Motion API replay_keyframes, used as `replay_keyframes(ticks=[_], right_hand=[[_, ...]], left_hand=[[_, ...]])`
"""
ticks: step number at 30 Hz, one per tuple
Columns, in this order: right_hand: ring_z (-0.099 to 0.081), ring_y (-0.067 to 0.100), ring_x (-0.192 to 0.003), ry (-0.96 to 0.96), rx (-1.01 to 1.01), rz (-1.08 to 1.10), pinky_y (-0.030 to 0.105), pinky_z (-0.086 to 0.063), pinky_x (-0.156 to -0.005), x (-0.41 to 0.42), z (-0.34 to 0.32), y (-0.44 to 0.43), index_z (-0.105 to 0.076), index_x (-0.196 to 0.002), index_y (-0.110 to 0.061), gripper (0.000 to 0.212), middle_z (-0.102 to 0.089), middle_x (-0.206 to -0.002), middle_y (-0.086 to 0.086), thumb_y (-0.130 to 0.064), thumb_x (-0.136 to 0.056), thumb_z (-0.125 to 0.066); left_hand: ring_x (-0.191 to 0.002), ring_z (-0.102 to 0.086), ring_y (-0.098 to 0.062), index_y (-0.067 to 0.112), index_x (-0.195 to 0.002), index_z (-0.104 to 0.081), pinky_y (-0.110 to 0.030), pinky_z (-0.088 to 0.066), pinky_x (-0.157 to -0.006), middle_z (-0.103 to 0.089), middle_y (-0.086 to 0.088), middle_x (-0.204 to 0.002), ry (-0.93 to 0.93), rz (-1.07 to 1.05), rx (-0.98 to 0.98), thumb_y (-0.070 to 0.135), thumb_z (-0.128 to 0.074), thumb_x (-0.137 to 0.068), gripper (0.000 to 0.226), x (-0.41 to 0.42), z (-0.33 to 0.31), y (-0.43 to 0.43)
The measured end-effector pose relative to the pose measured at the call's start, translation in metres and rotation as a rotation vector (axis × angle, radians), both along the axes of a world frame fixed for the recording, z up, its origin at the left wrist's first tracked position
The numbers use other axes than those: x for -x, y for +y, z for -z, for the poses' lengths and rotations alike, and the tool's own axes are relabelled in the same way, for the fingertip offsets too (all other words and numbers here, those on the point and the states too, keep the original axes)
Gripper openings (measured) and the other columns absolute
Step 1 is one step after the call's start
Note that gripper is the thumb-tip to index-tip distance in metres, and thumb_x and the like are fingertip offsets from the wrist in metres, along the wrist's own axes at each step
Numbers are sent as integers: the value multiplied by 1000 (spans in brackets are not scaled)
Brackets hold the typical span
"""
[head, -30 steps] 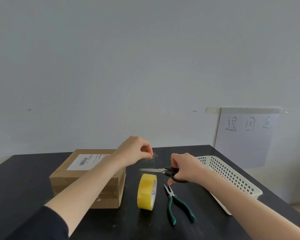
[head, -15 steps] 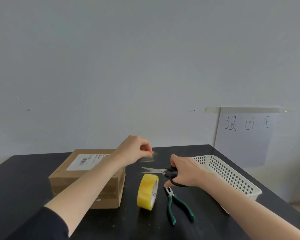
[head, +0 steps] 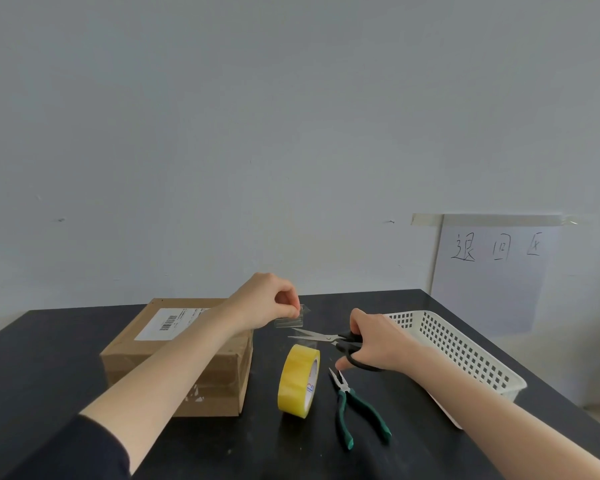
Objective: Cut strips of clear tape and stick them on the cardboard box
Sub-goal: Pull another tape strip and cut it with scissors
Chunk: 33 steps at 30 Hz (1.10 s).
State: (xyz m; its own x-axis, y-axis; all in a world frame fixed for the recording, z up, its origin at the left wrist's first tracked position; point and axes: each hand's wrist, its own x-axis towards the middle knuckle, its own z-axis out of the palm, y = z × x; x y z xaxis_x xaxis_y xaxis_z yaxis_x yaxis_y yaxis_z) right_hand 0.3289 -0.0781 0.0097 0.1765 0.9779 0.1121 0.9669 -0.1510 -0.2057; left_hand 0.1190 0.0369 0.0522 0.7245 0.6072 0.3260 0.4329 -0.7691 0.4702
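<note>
Scissors (head: 321, 337) had opened and drawn back from the strip (head: 291, 320), which hung free from the left grip (head: 267, 299), pinched above the counter (head: 32, 375) just right of the box (head: 174, 362); the right grip (head: 374, 344) curled through the handles; the limp strip could fold onto itself or catch the blades, spoiling the stick.

Open tabletop (head: 262, 393) lies between cardboard box (head: 219, 386) and tape roll (head: 297, 381) — pliers (head: 342, 389) and basket (head: 465, 355) crowd the right.

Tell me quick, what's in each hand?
Left hand: pinching a clear tape strip.
Right hand: gripping the scissors.
</note>
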Motion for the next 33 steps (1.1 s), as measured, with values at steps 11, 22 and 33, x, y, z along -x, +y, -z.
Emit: replay_keyframes(ticks=[11, 22, 33], right_hand=[[-44, 16, -69, 66, 79, -13, 30, -36, -58, 2, 9, 1, -44, -98, -14, 56, -51, -79, -4, -44, -67, -79], [-45, 13, -71, 201, 112, -44, 25, -39, -60, -9, 23, 1, -48, -95, -18, 41, -51, -81, -6, -30, -66, -76], [-58, 1, -76, 250, 127, -63, 10, -43, -56, -12, 41, 5, -57, -96, -27, 34, -66, -91, -8, -27, -67, -76]], left_hand=[[-81, -64, -6, 21, -87, -72, -24, -55, -77, -69, 9, -85, 11, -25, -8, 22, -71, -85, 3, 8, 8, 4], [-82, -63, -6, 23, -87, -71, -25, -56, -78, -68, 9, -87, 25, -34, -15, 23, -70, -85, 2, 8, 15, 4], [-80, -64, -5, 22, -87, -72, -25, -56, -77, -68, 11, -84, 21, -30, -6, 24, -71, -84, 3, 10, 19, 7]])
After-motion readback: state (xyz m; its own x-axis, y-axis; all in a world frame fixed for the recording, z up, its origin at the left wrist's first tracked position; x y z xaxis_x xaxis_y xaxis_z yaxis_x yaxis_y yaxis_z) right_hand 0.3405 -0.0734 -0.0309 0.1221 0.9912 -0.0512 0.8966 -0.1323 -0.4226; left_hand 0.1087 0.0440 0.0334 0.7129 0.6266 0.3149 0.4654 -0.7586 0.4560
